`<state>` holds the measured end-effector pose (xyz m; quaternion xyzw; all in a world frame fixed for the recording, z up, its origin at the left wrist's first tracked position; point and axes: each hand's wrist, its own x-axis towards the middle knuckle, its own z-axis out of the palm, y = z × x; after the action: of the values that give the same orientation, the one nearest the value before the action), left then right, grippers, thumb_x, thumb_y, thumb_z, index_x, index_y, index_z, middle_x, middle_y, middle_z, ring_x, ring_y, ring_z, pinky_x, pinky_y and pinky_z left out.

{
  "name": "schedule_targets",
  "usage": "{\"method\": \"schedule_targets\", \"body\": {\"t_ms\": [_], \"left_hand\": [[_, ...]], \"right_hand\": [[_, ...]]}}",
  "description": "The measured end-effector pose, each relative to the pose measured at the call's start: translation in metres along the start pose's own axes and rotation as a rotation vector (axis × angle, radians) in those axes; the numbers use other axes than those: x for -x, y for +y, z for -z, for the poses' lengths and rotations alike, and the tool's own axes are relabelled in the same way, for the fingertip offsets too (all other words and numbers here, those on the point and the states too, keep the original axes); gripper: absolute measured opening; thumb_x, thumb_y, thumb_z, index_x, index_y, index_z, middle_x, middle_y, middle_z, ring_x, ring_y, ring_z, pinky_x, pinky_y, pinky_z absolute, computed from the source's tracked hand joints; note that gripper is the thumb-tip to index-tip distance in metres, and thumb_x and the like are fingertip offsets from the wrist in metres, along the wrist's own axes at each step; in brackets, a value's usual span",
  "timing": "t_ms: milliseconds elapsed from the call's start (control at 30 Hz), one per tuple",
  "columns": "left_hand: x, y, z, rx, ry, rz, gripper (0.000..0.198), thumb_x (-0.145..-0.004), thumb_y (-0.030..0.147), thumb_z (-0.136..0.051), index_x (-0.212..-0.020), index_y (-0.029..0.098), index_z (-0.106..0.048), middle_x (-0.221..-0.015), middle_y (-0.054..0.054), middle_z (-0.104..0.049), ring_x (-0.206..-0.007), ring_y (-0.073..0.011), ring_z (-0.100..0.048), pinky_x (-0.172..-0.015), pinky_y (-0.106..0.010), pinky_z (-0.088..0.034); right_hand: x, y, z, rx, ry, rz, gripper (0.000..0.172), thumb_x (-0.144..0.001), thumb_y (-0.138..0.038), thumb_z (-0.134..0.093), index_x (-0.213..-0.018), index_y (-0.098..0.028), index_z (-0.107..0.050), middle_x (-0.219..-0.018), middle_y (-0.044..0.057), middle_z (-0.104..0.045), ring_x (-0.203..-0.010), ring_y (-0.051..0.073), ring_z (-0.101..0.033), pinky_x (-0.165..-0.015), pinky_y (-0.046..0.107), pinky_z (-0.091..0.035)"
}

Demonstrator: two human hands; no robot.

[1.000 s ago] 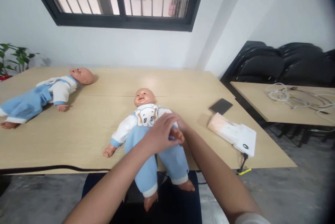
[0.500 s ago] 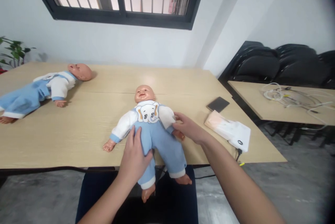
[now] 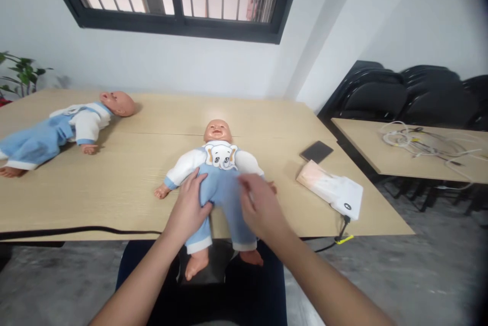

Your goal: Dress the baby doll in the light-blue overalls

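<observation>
A baby doll (image 3: 221,157) in a white top with an elephant face and light blue trousers (image 3: 206,183) lies on its back on the table, head away from me. Its bare feet hang past the near edge. My left hand (image 3: 190,204) is closed round the doll's hip on the left side, fingers on the blue cloth. My right hand (image 3: 263,206) is curled over the upper leg on the right side, its fingertips pinching the trouser cloth, which is smeared by motion. That hand partly hides the doll's arm on that side.
A second, similarly dressed doll (image 3: 87,125) lies at the left of the table (image 3: 152,204). To the right are a dark flat phone-like slab (image 3: 317,151), a pinkish-white packet (image 3: 314,178) and a white device (image 3: 349,198) with a cable. A dark chair (image 3: 259,290) stands below the near edge.
The doll has straightened and shifted slightly away from me, its feet drawn up and left. My right hand has gone from the doll's sleeve to its trouser leg. My left hand stays at the hip.
</observation>
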<state>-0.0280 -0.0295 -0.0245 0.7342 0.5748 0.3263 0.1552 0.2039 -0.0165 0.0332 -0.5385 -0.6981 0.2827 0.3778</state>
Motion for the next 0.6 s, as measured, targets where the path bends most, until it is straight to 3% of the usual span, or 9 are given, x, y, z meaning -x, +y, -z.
{"method": "schedule_targets", "body": {"t_ms": [133,233,300,433,500,600], "left_hand": [[-0.008,-0.006,0.003,-0.011,-0.040,-0.035,0.069,-0.080,0.011,-0.063,-0.147,0.018,-0.045,-0.166,-0.018,-0.037,-0.154,-0.0342,-0.037,-0.126,-0.057,-0.035],[-0.009,-0.013,0.005,-0.017,-0.067,-0.023,0.065,-0.081,0.011,-0.061,-0.145,0.017,-0.047,-0.165,-0.018,-0.038,-0.154,-0.0334,-0.039,-0.126,-0.056,-0.036],[-0.010,-0.016,0.005,-0.013,-0.073,-0.022,0.066,-0.080,0.011,-0.061,-0.145,0.017,-0.046,-0.166,-0.019,-0.038,-0.154,-0.0341,-0.038,-0.125,-0.057,-0.036],[-0.011,-0.020,0.004,0.018,-0.081,-0.012,0.068,-0.079,0.011,-0.061,-0.145,0.017,-0.046,-0.166,-0.018,-0.038,-0.155,-0.0347,-0.037,-0.125,-0.058,-0.036],[-0.012,-0.021,0.004,0.039,-0.091,0.006,0.068,-0.079,0.012,-0.061,-0.145,0.016,-0.045,-0.166,-0.019,-0.038,-0.154,-0.0344,-0.038,-0.125,-0.056,-0.036],[-0.012,-0.025,0.007,0.067,-0.100,0.033,0.068,-0.080,0.013,-0.060,-0.146,0.016,-0.045,-0.165,-0.018,-0.039,-0.153,-0.0335,-0.040,-0.125,-0.055,-0.036]], "right_hand": [[-0.005,0.019,-0.014,-0.179,-0.049,-0.250,0.032,-0.094,-0.032,-0.056,-0.122,-0.026,-0.070,-0.122,0.010,-0.071,-0.120,0.031,-0.061,-0.106,0.048,-0.046],[-0.022,0.046,-0.011,-0.291,-0.134,-0.401,0.033,-0.093,-0.026,-0.051,-0.117,-0.025,-0.074,-0.111,0.008,-0.075,-0.106,0.028,-0.067,-0.099,0.047,-0.050],[-0.027,0.056,-0.011,-0.290,-0.168,-0.370,0.034,-0.092,-0.023,-0.051,-0.115,-0.026,-0.075,-0.111,0.006,-0.076,-0.103,0.026,-0.067,-0.099,0.046,-0.050],[-0.022,0.056,-0.019,-0.211,-0.126,-0.259,0.033,-0.088,-0.017,-0.054,-0.115,-0.023,-0.070,-0.122,0.007,-0.073,-0.115,0.024,-0.065,-0.107,0.042,-0.045],[-0.018,0.054,-0.023,-0.222,-0.138,-0.262,0.031,-0.088,-0.017,-0.054,-0.116,-0.023,-0.066,-0.115,0.007,-0.074,-0.107,0.023,-0.066,-0.099,0.040,-0.048],[-0.013,0.052,-0.024,-0.242,-0.165,-0.209,0.017,-0.089,-0.024,-0.054,-0.102,-0.023,-0.065,-0.094,0.003,-0.071,-0.089,0.021,-0.063,-0.084,0.035,-0.049]]}}
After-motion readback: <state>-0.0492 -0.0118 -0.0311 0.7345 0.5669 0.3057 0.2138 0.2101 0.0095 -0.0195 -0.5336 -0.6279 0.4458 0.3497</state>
